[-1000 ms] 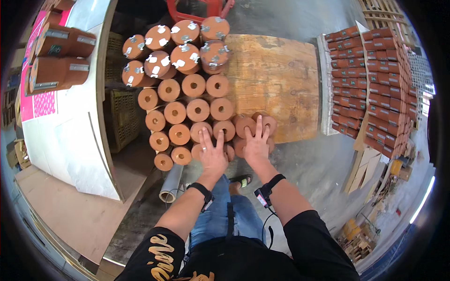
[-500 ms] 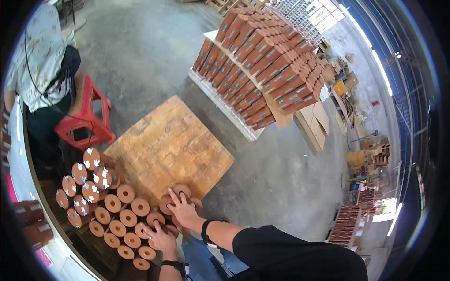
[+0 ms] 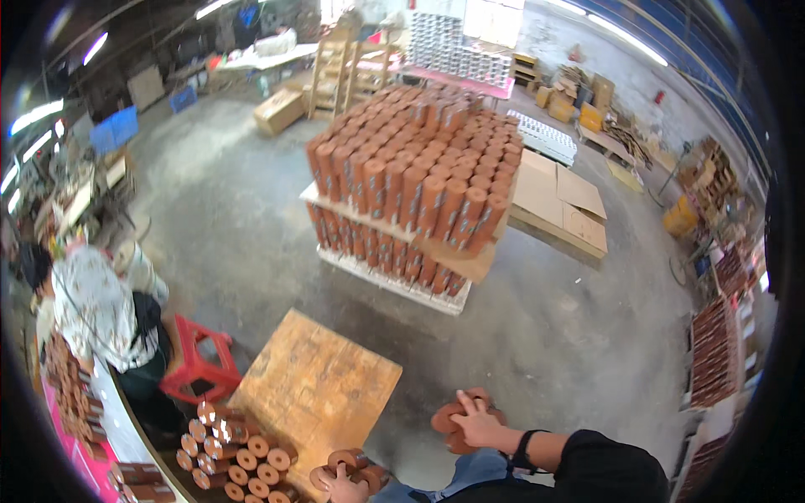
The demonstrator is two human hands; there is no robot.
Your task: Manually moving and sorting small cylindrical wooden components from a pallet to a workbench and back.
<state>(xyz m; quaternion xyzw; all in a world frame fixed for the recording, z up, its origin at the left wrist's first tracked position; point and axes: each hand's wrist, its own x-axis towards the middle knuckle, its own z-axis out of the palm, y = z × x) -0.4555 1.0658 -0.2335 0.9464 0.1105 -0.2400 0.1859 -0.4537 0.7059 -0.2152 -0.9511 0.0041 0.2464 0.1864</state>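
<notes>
Brown cardboard tubes with round end faces fill both hands at the bottom edge of the view. The right hand [image 3: 478, 423] curls its fingers [image 3: 464, 407] over the top of a small cluster of brown round-ended tubes [image 3: 449, 419], gripping them above the person's blue-trousered lap; a black band sits on that wrist. The left hand [image 3: 342, 484], partly cut off by the lower edge, spreads its fingers across another bunch of brown tubes [image 3: 348, 464] and presses on them, and how tightly it closes cannot be told.

Just left of that hand, rows of upright brown tubes [image 3: 239, 457] stand packed together at the near corner of a square plywood board [image 3: 323, 386], whose upper part lies bare. Beyond the board's far edge, open grey concrete floor [image 3: 545, 335] stretches wide. A red plastic stool [image 3: 197, 369] stands just left of the board, beside a seated person in a patterned shirt [image 3: 96, 310].

Farther off, a tall stacked pallet of reddish-brown tubes [image 3: 415, 184] rises in two layers, with flat cardboard sheets [image 3: 558, 201] to its right.
</notes>
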